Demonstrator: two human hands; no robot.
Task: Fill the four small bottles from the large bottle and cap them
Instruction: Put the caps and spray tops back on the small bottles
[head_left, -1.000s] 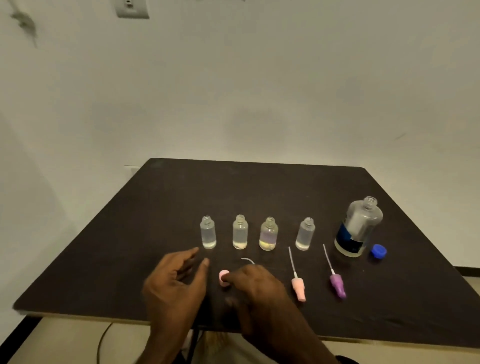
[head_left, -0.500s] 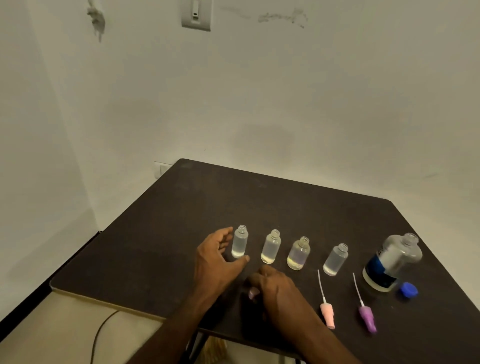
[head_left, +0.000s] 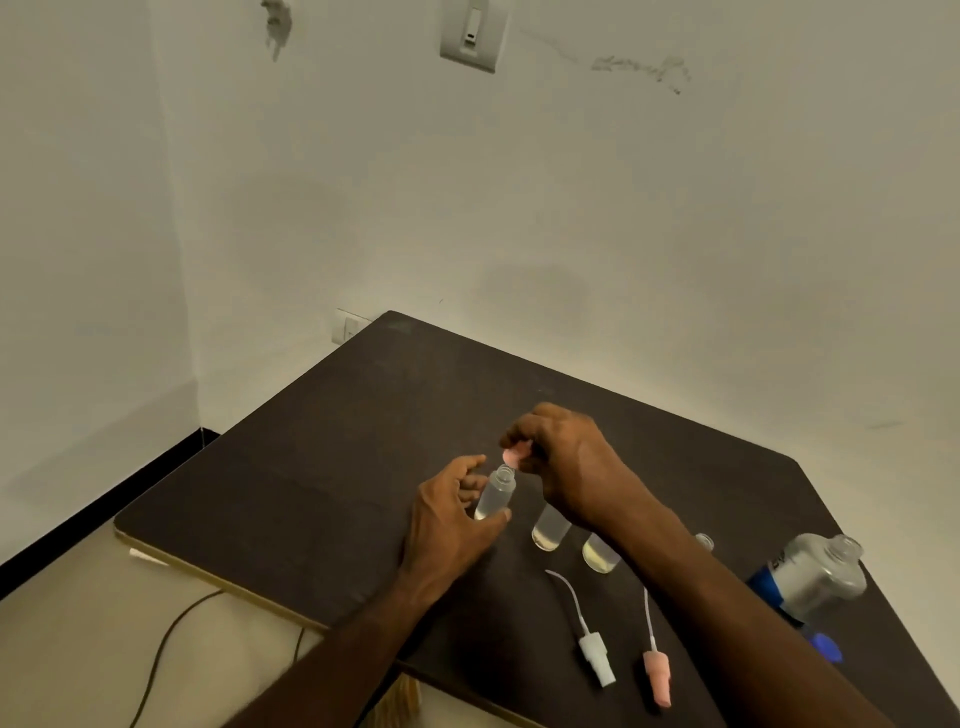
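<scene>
My left hand grips the leftmost small clear bottle, which holds a little liquid and stands open-necked on the dark table. My right hand pinches a pink spray cap just above that bottle's neck. Two more small bottles with liquid stand to the right; the top of a fourth peeks past my right forearm. The large clear bottle with a blue label stands uncapped at the far right, its blue cap beside it.
A white spray cap with tube and a pink one lie on the table near its front edge. A dark cable runs on the floor at the left. The wall stands close behind the table.
My right hand lifted the pink cap from the table up to the leftmost bottle's neck. My left hand closed around that bottle. The camera swung left and tilted.
</scene>
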